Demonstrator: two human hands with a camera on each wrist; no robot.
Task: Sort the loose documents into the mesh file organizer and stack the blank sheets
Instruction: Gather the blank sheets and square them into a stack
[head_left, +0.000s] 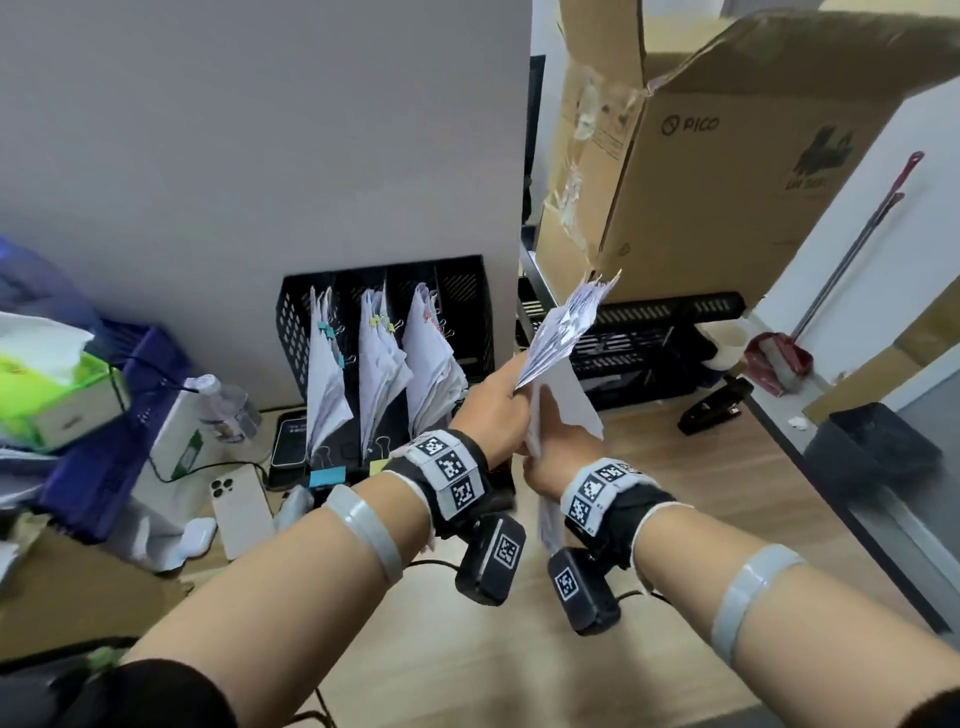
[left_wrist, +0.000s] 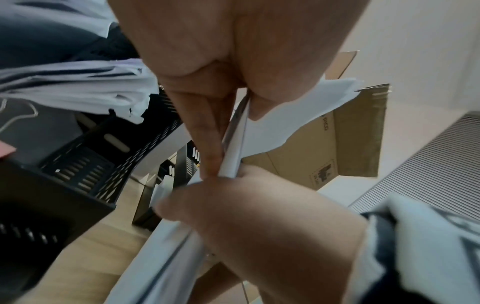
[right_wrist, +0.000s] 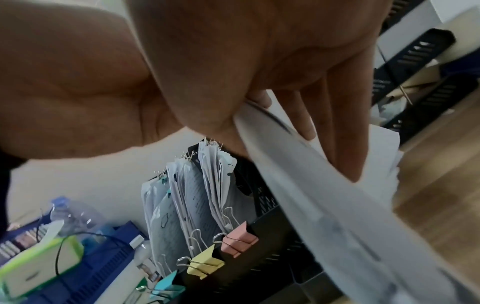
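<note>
Hands both clamped on paper sheaf (head_left: 563, 332), left hand (head_left: 493, 405) above right hand (head_left: 553, 457), mesh organizer (head_left: 462, 291) just beside, bare desk (head_left: 701, 483) to right.

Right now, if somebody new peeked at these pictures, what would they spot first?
Probably the two hands in the middle: the left hand and the right hand both grip a bunch of papers above the wooden desk. Just behind to the left stands the black mesh file organizer, three slots stuffed with clipped papers. A big cardboard box looms at upper right.
</note>
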